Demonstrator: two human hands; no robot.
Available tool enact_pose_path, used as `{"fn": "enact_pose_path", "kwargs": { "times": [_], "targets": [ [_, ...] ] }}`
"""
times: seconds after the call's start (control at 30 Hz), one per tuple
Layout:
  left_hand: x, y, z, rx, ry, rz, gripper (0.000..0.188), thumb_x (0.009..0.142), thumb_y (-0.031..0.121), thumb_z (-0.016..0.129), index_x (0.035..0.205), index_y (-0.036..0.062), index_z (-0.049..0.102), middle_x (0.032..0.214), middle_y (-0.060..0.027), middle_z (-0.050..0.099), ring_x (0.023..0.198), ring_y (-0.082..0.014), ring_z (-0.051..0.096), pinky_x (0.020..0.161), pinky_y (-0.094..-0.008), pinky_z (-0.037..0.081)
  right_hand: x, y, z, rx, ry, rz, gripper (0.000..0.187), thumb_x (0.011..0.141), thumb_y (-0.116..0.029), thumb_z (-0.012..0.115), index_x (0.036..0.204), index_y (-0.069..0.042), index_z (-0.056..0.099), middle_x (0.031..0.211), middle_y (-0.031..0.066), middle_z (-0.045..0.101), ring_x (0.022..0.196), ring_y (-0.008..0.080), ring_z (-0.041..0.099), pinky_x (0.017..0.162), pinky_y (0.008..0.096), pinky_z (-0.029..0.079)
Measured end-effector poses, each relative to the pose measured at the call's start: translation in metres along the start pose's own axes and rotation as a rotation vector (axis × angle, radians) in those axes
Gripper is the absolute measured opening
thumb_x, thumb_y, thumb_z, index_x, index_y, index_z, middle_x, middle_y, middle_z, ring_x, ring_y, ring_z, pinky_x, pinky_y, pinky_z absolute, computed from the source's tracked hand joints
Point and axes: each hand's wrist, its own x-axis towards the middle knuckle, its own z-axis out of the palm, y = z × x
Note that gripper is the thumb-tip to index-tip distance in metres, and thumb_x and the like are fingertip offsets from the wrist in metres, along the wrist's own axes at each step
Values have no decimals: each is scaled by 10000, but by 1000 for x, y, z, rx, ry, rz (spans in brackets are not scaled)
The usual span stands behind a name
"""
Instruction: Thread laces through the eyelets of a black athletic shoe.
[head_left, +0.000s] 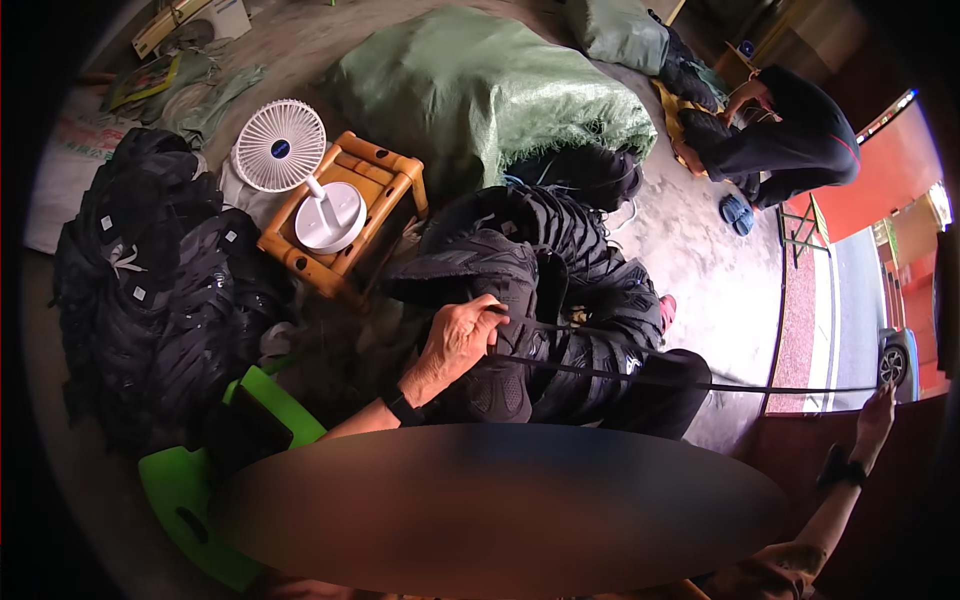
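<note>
The left hand (462,338) pinches a black cord (600,372) at the black jacket (540,290) on the lap; the right hand (878,408) grips its far end, pulled taut, so threading seems half done

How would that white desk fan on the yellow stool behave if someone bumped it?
The white fan looks like light plastic, so it would probably slide or tip easily. Its big head sits on a thin neck above a round base, likely top-heavy. It stands on the yellow stool, so it could fall off.
</note>
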Motion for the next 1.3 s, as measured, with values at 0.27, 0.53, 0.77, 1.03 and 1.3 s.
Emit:
{"fn": "enact_pose_path", "kwargs": {
  "times": [0.27,0.53,0.77,1.03,1.3],
  "targets": [
    [-22,-1,-62,-1041,103,-225,108,969,223,537,979,140,607,1003,-25,633,1017,-218,617,821,-350,484,-64,115,-37,251,732,245,179,930,18,503,1069,33,614,955,108,672,762,169,634,704,247,577],
    [-29,-72,-291,-867,280,-175,114,939,165,516,1033,120,563,994,-54,625,1095,-280,604,859,-376,469,-140,235,357,-591,11,299,223,988,-254,548,1094,-81,641,679,-48,577,504,2,335,452,182,240],
    [-127,-93,-479,-722,545,-73,117,945,59,488,1027,79,569,997,-70,623,1086,-302,605,935,-372,455,-228,305,556,-548,-787,290,96,935,-67,602,983,12,629,785,60,678,705,109,642,591,257,487],
    [-310,-47,-633,-496,1293,-107,308,1048,226,459,1232,1,560,1130,-60,644,910,-108,615,780,-227,482,-261,305,570,-451,-915,474,138,897,-50,632,1003,31,671,740,103,702,670,133,673,638,269,529],
    [-130,22,-248,199,614,-357,195,947,175,506,1010,56,647,717,8,608,538,-39,500,445,-177,358,-261,309,578,-434,-841,396,104,921,-79,627,905,23,627,709,66,672,646,115,637,601,256,505]
  ]
}}
